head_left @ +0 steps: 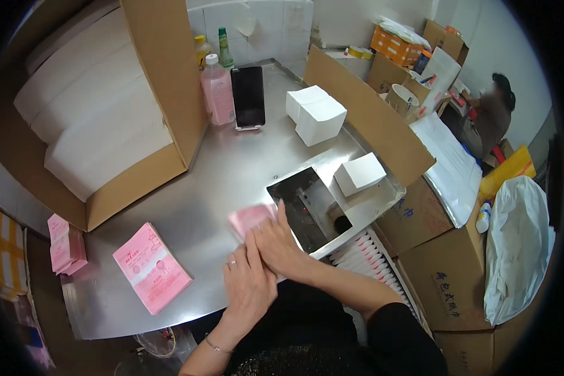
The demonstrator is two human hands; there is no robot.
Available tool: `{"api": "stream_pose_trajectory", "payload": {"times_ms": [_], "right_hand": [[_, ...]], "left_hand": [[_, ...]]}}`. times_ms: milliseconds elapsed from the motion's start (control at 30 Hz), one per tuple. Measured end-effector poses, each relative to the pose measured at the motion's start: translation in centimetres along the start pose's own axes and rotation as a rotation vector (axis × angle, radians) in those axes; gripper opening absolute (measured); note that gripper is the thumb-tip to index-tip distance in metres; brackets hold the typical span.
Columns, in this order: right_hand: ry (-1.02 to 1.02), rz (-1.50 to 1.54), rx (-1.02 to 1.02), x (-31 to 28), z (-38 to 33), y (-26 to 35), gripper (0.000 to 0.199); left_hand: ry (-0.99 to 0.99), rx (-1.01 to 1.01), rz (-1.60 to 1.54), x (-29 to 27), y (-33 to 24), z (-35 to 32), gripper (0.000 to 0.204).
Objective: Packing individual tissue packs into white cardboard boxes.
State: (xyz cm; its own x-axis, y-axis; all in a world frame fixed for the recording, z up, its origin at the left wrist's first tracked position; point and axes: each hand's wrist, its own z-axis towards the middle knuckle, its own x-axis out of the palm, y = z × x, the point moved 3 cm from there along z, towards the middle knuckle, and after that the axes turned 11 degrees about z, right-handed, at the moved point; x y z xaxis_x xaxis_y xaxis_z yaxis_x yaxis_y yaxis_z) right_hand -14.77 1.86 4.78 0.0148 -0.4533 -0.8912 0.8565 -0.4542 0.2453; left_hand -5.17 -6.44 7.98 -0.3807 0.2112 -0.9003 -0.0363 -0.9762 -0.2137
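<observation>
A pink printed packet (252, 219), blurred by motion, lies between my two hands over the steel table. My right hand (279, 245) reaches across from the right, its fingers closed on the packet's near side and one finger pointing up. Just below it, my left hand (249, 282), with a ring and a bracelet, has its fingers together against the packet's lower edge, partly hidden by the right hand. Right beside them is a dark rectangular opening (304, 200) with a metal insert. A stack of flat pink packets (151, 266) lies to the left of my hands.
White paper blocks (316, 116) and a smaller white block (360, 173) stand beyond the opening. A large open carton (160, 75) fills the left side. A phone (249, 97) stands near a pink bottle (217, 91). Packed rows (373, 260) sit below right. Another person (485, 119) sits far right.
</observation>
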Motion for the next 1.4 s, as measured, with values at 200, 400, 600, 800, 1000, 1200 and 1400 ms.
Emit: {"api": "stream_pose_trajectory", "payload": {"times_ms": [200,400,600,800,1000,1200,1400], "right_hand": [[-0.133,0.262,0.375,1.0,-2.1,-9.5,0.027],[0.003,0.060,0.400,-5.3,-4.9,-8.9,0.013],[-0.422,-0.464,0.460,-10.9,-5.9,-14.3,0.014],[-0.475,-0.301,0.463,-10.9,-5.4,-14.0,0.014],[-0.429,0.043,0.240,-8.8,-4.8,-9.5,0.040],[-0.089,0.057,-0.230,-2.6,-4.7,3.0,0.033],[-0.058,0.404,-0.168,-2.6,-0.9,3.4,0.036]], "left_hand": [[0.093,-0.034,-0.243,-2.8,3.7,-2.1,0.055],[-0.110,-0.233,-0.208,-4.0,10.0,-5.1,0.017],[-0.101,-0.322,0.483,-7.1,16.0,-6.2,0.020],[-0.024,-0.233,0.108,-7.4,13.7,-4.5,0.021],[0.048,0.291,-0.332,1.2,2.2,-0.5,0.032],[0.043,0.038,-0.012,0.7,3.6,-0.6,0.059],[-0.078,0.057,0.239,-0.1,2.7,1.2,0.060]]}}
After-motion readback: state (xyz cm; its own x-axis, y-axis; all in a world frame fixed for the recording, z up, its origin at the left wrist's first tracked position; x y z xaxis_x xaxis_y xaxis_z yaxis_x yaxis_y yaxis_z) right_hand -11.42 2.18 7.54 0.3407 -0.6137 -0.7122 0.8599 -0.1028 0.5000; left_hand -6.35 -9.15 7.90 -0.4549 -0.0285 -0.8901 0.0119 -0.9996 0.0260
